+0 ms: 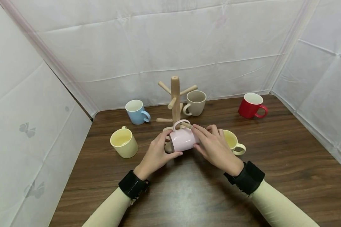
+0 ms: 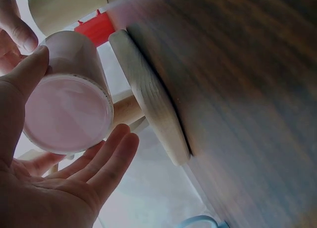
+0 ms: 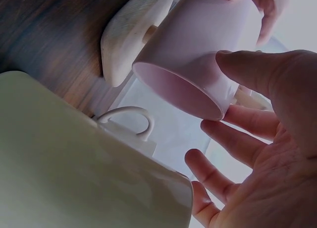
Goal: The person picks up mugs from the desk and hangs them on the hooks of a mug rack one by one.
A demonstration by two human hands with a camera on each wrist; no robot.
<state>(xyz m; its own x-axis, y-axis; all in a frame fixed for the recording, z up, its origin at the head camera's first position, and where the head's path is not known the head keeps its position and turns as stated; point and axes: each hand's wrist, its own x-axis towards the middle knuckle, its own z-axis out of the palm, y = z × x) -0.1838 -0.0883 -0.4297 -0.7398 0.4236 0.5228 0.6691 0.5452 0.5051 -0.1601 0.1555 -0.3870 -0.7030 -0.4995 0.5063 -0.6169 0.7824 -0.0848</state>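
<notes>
Pink mug (image 1: pixel 183 140) lies sideways in both hands (image 1: pixel 158 148) (image 1: pixel 215 147).

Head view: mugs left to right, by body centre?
Left pale-yellow glossy cylindrical mug → light-blue glossy cylindrical mug → pale-pink glossy cylindrical mug → taupe glossy rounded mug → right pale-yellow glossy mug → red glossy cylindrical mug.

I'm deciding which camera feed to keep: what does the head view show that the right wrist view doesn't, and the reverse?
Only the head view: the red mug, the blue mug, the left yellow mug and the top of the wooden stand.
Only the right wrist view: the open mouth of the pink mug.
Both: that mug's side, the left hand, the right hand, the right yellow mug, the grey mug and the table.
</notes>
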